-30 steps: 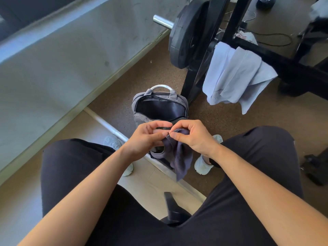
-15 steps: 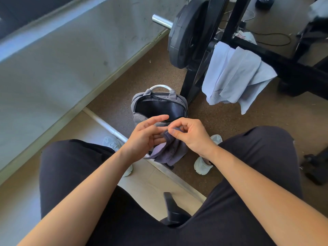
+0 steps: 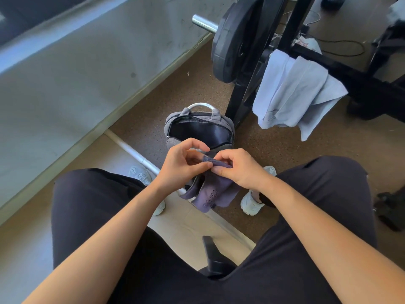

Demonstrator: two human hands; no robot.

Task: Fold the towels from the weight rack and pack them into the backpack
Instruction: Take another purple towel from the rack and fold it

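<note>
The left hand (image 3: 182,165), centre frame, pinches the top hem of a dark purple towel (image 3: 217,189) between thumb and curled fingers. Just above it in the frame, the grey backpack (image 3: 186,113) stands on the floor with its mouth unzipped and a dark lining showing. The towel hangs in front of the backpack's lower half, between the person's knees. To its right, the right hand (image 3: 238,170) pinches the same hem, close beside the left.

I judge the cloth light, soft and limp. It will sag wherever it is unsupported, so the hem corners are the best places to hold for a square fold. It looks thin and matte, with a stitched edge and lettering near the bottom, too small to read. At upper right, a pale blue towel (image 3: 291,91) drapes over the black weight rack (image 3: 243,102), seemingly of the same fabric.
</note>
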